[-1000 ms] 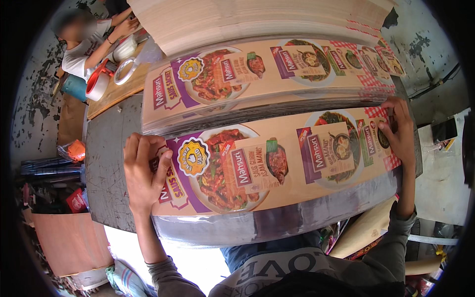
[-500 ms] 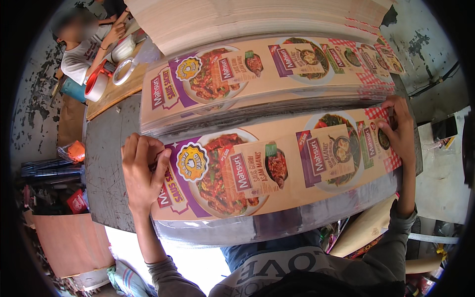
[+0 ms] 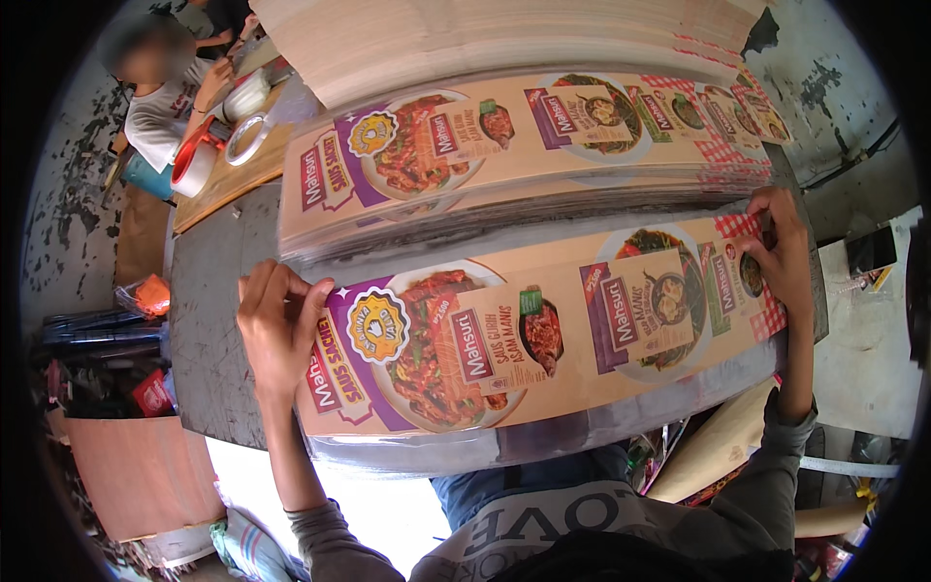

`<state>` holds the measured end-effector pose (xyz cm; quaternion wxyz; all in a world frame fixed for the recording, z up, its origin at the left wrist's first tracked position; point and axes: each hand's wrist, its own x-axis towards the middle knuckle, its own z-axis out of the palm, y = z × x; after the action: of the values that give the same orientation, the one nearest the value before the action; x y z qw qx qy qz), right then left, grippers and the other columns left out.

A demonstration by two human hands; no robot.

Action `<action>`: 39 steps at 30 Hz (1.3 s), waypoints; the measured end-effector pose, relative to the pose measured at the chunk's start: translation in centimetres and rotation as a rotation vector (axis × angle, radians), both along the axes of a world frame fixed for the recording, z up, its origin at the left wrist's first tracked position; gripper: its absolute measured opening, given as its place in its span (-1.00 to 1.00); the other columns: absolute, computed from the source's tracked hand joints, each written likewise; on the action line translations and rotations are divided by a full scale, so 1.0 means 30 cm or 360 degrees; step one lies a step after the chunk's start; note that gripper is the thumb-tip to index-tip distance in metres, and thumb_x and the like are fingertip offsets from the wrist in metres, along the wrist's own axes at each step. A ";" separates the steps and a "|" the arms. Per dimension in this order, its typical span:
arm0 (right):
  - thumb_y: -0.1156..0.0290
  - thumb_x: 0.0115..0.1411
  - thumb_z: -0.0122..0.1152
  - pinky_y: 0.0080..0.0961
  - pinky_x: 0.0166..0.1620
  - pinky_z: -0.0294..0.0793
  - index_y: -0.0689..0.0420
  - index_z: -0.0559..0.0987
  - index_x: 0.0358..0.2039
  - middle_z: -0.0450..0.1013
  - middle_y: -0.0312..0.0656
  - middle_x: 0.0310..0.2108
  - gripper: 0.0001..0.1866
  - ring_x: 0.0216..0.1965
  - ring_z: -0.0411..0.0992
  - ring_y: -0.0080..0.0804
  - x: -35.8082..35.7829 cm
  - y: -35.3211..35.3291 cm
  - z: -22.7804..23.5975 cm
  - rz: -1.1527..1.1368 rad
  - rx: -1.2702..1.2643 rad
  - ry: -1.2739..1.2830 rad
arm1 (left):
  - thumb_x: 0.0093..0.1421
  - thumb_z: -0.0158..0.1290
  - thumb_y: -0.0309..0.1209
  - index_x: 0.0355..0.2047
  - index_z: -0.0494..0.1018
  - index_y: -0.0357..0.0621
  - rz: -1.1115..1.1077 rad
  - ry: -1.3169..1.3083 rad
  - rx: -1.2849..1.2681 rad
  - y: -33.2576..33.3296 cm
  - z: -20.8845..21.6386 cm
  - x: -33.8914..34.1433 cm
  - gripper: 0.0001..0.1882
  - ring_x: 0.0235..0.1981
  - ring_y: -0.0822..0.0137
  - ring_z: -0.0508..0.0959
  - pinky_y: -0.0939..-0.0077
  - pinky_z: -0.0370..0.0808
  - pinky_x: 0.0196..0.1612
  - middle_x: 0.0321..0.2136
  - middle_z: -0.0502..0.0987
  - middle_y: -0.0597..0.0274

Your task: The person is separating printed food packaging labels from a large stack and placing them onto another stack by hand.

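The left hand [image 3: 274, 325] is at the near stack's left end, its forearm coming up almost straight from a grey sleeve [image 3: 335, 543], fingers bent and thumb stretched toward the upper left corner of a printed sheet [image 3: 543, 339], though whether it pinches that corner I cannot tell. At the other end the right hand [image 3: 782, 250] has its thumb against the sheet's right end and its fingers curled about the far corner (their undersides are hidden, so a firm grip is unclear). Between them the sheet lies slantwise on clear plastic [image 3: 621, 412], just nearer the wearer than a second printed stack [image 3: 524, 160].
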<state>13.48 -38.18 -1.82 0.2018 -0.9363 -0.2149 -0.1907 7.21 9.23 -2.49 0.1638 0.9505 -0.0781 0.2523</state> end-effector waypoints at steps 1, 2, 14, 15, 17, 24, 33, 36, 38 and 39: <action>0.23 -0.10 0.29 -0.60 -0.53 0.22 0.18 0.36 -0.37 0.28 -0.25 -0.39 -0.61 -0.48 0.24 -0.44 0.000 0.001 0.000 0.0000 0.0003 0.0007 | -0.03 0.17 -0.37 -0.65 0.35 -0.25 -0.0004 0.0020 -0.0010 0.006 -0.001 0.000 -0.74 -0.55 0.24 0.27 0.43 0.20 -0.41 -0.68 0.30 0.19; 0.22 -0.10 0.28 -0.60 -0.53 0.23 0.18 0.36 -0.37 0.28 -0.24 -0.39 -0.61 -0.46 0.24 -0.44 -0.001 0.001 0.000 -0.0001 0.0005 0.0015 | -0.03 0.17 -0.37 -0.65 0.35 -0.25 -0.0009 0.0040 -0.0020 0.012 0.000 -0.001 -0.74 -0.55 0.24 0.26 0.44 0.21 -0.41 -0.68 0.30 0.20; 0.01 -0.22 0.29 -0.29 -0.15 0.23 0.21 0.34 -0.23 0.23 -0.04 -0.26 -0.35 -0.21 0.23 -0.05 -0.025 -0.010 0.008 0.0136 -0.0177 0.0046 | 0.07 -0.02 0.03 -0.11 0.42 -0.22 -0.0090 0.0211 -0.0265 -0.039 -0.005 -0.133 -0.43 -0.17 0.09 0.44 0.26 0.41 -0.15 -0.14 0.34 -0.04; -0.05 -0.23 0.28 -0.27 -0.13 0.22 0.22 0.32 -0.22 0.22 -0.02 -0.25 -0.31 -0.19 0.22 -0.03 -0.023 -0.008 0.005 0.0173 -0.0208 0.0048 | 0.06 0.01 -0.01 -0.12 0.43 -0.22 -0.0067 0.0191 -0.0248 -0.038 -0.008 -0.136 -0.45 -0.19 0.10 0.46 0.28 0.45 -0.20 -0.16 0.34 -0.03; -0.18 -0.20 0.18 -0.25 -0.12 0.19 0.23 0.30 -0.21 0.20 0.00 -0.24 -0.25 -0.18 0.19 -0.02 -0.035 0.003 0.010 0.0162 -0.0271 0.0033 | 0.03 0.08 -0.10 -0.15 0.44 -0.21 -0.0015 0.0200 -0.0238 -0.040 -0.010 -0.128 -0.51 -0.23 0.12 0.47 0.30 0.48 -0.25 -0.19 0.36 0.00; -0.35 -0.04 -0.12 -0.30 -0.19 0.16 0.26 0.28 -0.27 0.18 -0.01 -0.29 -0.22 -0.28 0.16 -0.09 -0.039 0.019 0.002 0.0087 -0.0095 0.0134 | -0.12 0.22 -0.39 -0.30 0.47 -0.28 0.0040 0.0219 -0.0346 -0.046 -0.008 -0.111 -0.64 -0.42 0.25 0.48 0.39 0.48 -0.36 -0.39 0.33 0.13; -0.24 0.06 -0.17 -0.35 -0.25 0.15 0.25 0.28 -0.34 0.16 -0.04 -0.37 -0.33 -0.33 0.15 -0.13 -0.040 0.020 0.005 0.0104 -0.0004 0.0163 | -0.13 0.23 -0.43 -0.42 0.45 -0.31 0.0096 0.0190 -0.0401 -0.038 -0.013 -0.114 -0.73 -0.53 0.36 0.37 0.52 0.39 -0.47 -0.48 0.28 0.20; -0.17 0.06 -0.13 -0.35 -0.27 0.15 0.25 0.29 -0.37 0.16 -0.05 -0.40 -0.39 -0.36 0.15 -0.13 -0.039 0.015 0.007 0.0122 -0.0005 0.0136 | -0.12 0.21 -0.45 -0.45 0.46 -0.30 0.0054 0.0081 -0.0353 -0.027 -0.028 -0.112 -0.77 -0.50 0.36 0.38 0.53 0.38 -0.48 -0.50 0.29 0.20; -0.11 0.06 -0.08 -0.35 -0.29 0.15 0.24 0.30 -0.39 0.16 -0.05 -0.41 -0.44 -0.38 0.15 -0.13 -0.036 0.008 0.006 0.0123 -0.0017 0.0134 | -0.11 0.19 -0.48 -0.45 0.47 -0.30 0.0036 0.0030 -0.0283 -0.024 -0.026 -0.109 -0.80 -0.46 0.35 0.39 0.53 0.38 -0.48 -0.50 0.29 0.19; -0.07 0.06 -0.05 -0.36 -0.29 0.15 0.24 0.30 -0.40 0.16 -0.06 -0.42 -0.48 -0.39 0.15 -0.13 -0.031 0.003 0.001 0.0122 -0.0027 0.0141 | -0.11 0.19 -0.48 -0.45 0.48 -0.29 0.0050 0.0038 -0.0310 -0.021 -0.027 -0.112 -0.81 -0.44 0.34 0.39 0.51 0.38 -0.45 -0.49 0.31 0.18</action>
<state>12.54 -38.10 -1.78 0.2104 -0.9366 -0.2429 -0.1394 3.84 8.59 -3.29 0.2523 0.9341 -0.0364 0.2499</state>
